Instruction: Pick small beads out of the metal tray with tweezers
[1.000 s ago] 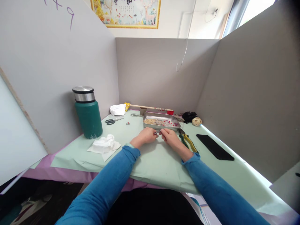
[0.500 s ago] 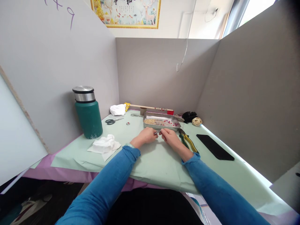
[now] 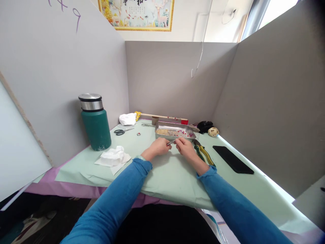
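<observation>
Both hands meet over the cloth just in front of a metal tray [image 3: 175,124] of small beads, gold on the left, red and pink on the right. My left hand [image 3: 159,146] is closed around a thin grey metal stick [image 3: 171,143], too small to name. Pinched fingers of my right hand [image 3: 184,147] meet the stick's other end; whatever else they hold is too tiny to make out. Beside my right wrist lie yellow-and-green handled pliers [image 3: 207,155].
A green flask [image 3: 95,127] stands at left, near crumpled tissue [image 3: 114,156] and black scissors [image 3: 123,131]. Behind the tray are a wooden stick [image 3: 154,116] and a small brown cup [image 3: 155,120]. A black phone-like slab [image 3: 233,159] lies right. Grey partitions [image 3: 177,74] surround the table.
My right hand has shifted very slightly right, so a little more of the thin metal stick shows between the hands. The left hand has hardly moved.
</observation>
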`<state>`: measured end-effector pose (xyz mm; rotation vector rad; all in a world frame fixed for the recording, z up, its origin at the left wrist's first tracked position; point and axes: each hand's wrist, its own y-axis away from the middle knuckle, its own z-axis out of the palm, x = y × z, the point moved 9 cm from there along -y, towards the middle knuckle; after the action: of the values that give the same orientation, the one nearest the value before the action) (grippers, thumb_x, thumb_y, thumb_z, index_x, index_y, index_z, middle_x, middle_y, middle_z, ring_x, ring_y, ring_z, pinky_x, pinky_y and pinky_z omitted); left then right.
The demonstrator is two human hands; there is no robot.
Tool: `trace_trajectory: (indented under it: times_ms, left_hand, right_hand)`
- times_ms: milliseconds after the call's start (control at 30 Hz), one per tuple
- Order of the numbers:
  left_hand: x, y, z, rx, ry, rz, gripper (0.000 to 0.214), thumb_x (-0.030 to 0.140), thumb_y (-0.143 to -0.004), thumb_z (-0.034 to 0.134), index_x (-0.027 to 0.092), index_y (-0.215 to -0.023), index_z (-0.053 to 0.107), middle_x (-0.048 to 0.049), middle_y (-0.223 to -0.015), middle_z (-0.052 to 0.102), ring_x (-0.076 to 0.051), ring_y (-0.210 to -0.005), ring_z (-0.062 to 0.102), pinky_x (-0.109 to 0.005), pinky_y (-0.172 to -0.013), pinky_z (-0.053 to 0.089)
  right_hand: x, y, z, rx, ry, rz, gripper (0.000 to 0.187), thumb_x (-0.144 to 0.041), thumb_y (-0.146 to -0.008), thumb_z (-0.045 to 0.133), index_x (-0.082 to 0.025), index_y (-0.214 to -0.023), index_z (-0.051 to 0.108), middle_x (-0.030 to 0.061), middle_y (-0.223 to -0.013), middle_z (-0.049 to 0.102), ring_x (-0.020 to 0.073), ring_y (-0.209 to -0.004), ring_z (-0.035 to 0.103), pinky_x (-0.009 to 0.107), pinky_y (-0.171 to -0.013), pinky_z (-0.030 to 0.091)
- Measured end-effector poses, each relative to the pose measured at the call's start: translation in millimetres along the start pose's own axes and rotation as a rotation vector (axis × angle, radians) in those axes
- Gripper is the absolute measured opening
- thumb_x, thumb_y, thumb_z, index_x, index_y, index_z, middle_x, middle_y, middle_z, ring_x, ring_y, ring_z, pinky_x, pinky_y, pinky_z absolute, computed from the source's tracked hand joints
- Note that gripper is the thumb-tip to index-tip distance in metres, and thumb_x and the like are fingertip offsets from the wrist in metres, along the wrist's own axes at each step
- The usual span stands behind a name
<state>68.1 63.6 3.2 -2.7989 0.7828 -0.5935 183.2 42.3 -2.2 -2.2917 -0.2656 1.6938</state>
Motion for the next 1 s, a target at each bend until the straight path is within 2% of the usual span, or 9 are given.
trace_trajectory:
  times_ms: [1000]
  left_hand:
    - [4.3,1.7,1.3,-0.075,0.074,0.009,0.028,0.029,-0.079,0.048,0.017,-0.085,0.073,-0.0053,-0.074,0.069,-0.016,-0.067,0.057,-0.025,-0.066,0.041]
  right_hand:
    - [-2.6,1.7,4.0,-0.041,-0.110,0.012,0.029,-0.044,-0.079,0.049,-0.017,-0.069,0.052,-0.0059,-0.045,0.041,0.0069,-0.039,0.031,0.022,-0.041,0.025]
